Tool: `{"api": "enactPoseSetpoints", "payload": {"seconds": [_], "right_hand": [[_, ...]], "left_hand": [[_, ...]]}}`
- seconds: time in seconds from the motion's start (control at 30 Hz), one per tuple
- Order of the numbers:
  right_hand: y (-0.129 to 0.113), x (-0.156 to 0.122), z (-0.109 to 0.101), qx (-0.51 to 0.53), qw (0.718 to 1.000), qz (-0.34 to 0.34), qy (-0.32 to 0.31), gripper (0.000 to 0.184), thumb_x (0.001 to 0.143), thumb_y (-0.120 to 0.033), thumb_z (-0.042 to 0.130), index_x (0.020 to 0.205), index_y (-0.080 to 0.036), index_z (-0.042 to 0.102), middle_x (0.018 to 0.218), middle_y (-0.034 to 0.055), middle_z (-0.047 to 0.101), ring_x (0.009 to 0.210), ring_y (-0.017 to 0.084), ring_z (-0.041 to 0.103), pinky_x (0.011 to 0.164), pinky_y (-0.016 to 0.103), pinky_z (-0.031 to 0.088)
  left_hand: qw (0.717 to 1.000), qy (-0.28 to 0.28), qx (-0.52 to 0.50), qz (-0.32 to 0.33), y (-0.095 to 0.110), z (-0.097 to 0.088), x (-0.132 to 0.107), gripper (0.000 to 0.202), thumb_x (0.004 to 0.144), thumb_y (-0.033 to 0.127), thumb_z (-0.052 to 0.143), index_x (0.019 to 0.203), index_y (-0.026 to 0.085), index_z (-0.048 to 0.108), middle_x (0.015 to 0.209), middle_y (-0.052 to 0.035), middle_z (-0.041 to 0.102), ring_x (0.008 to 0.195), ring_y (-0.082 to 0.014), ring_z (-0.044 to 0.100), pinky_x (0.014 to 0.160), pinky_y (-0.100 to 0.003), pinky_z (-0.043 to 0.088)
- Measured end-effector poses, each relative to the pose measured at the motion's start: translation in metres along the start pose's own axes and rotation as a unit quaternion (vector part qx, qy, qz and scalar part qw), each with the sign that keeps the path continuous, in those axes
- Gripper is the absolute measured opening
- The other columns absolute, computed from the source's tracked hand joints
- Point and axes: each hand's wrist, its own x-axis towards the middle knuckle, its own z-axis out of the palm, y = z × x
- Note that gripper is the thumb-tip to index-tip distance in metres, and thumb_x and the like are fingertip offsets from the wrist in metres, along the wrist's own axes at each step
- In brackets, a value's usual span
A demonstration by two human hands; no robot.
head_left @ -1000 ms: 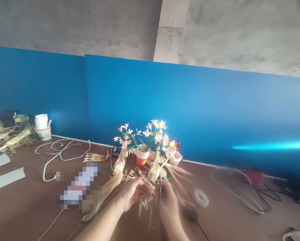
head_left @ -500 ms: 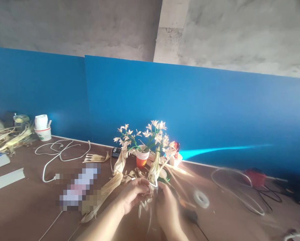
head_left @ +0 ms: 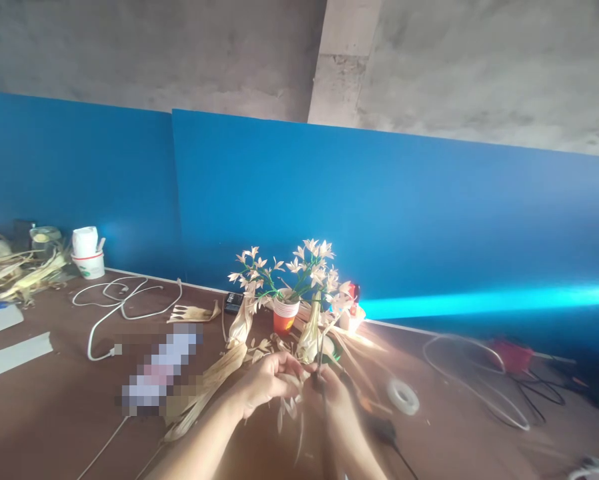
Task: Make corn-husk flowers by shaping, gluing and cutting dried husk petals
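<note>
My left hand is closed, its thumb and fingers pinching a pale piece of corn husk. Right beside it, my right hand is closed around what look like scissors, their thin dark blade pointing up and away. The fingertips of both hands nearly meet. Small cut husk petals lie on the brown table under the hands. Just beyond stands an orange and white paper cup holding husk flowers on green stems, with a husk bundle in front of it.
A long dry husk lies left of my hands, near a blurred-out item. A tape roll is on the right, and white cables are on the left. A blue partition bounds the table's back.
The bright glint on the blades at my right hand is gone; the blade now looks dark and points more upright. Both hands stay close together. The light streak on the partition has lengthened rightward.
</note>
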Motion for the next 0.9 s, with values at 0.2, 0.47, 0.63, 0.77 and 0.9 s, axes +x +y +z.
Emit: {"api": "enactPoseSetpoints", "payload": {"seconds": [0.2,0.47,0.63,0.77,0.9], "right_hand": [[0.001,-0.003,0.006,-0.067,0.989,-0.098,0.084,0.031,0.074,-0.046,0.069,0.088,-0.019,0.065,0.071,0.003,0.066,0.068,0.02,0.061,0.061,0.027,0.051],[0.005,-0.001,0.008,-0.082,0.982,-0.136,0.103,0.031,0.078,-0.045,0.063,0.093,-0.018,0.064,0.074,0.0052,0.069,0.068,0.022,0.064,0.064,0.029,0.052],[0.007,0.002,0.008,-0.059,0.981,-0.143,0.121,0.032,0.074,-0.045,0.066,0.091,-0.018,0.064,0.073,0.0044,0.067,0.069,0.021,0.063,0.065,0.03,0.053],[0.006,0.001,0.008,-0.041,0.982,-0.135,0.123,0.034,0.073,-0.047,0.069,0.09,-0.019,0.065,0.069,0.0019,0.063,0.066,0.02,0.06,0.063,0.03,0.051],[0.01,0.001,0.008,-0.007,0.986,-0.112,0.121,0.038,0.072,-0.051,0.072,0.092,-0.02,0.065,0.071,0.0018,0.063,0.07,0.021,0.06,0.065,0.03,0.051]], "left_hand": [[0.986,0.034,-0.122,-0.105,-0.002,-0.002,0.003,0.034,0.057,0.018,0.085,0.088,0.011,0.072,0.07,-0.0009,0.068,0.059,-0.0095,0.058,0.056,-0.021,0.038],[0.963,0.071,-0.26,-0.01,-0.003,0.008,0.002,0.049,0.056,0.011,0.088,0.101,0.015,0.068,0.08,-0.0022,0.071,0.072,-0.0133,0.065,0.07,-0.025,0.046],[0.954,0.033,-0.298,0.006,-0.01,0.021,0.003,0.044,0.056,0.01,0.089,0.095,0.01,0.069,0.078,-0.0049,0.072,0.068,-0.0121,0.065,0.066,-0.023,0.047],[0.952,0.069,-0.296,0.03,-0.01,0.024,0.005,0.04,0.056,0.015,0.09,0.09,0.013,0.069,0.082,-0.0047,0.075,0.073,-0.0134,0.068,0.069,-0.023,0.049],[0.97,0.106,-0.203,0.082,-0.007,0.024,0.005,0.05,0.053,0.021,0.092,0.097,0.014,0.068,0.083,-0.0076,0.077,0.086,-0.0202,0.07,0.078,-0.027,0.051]]}}
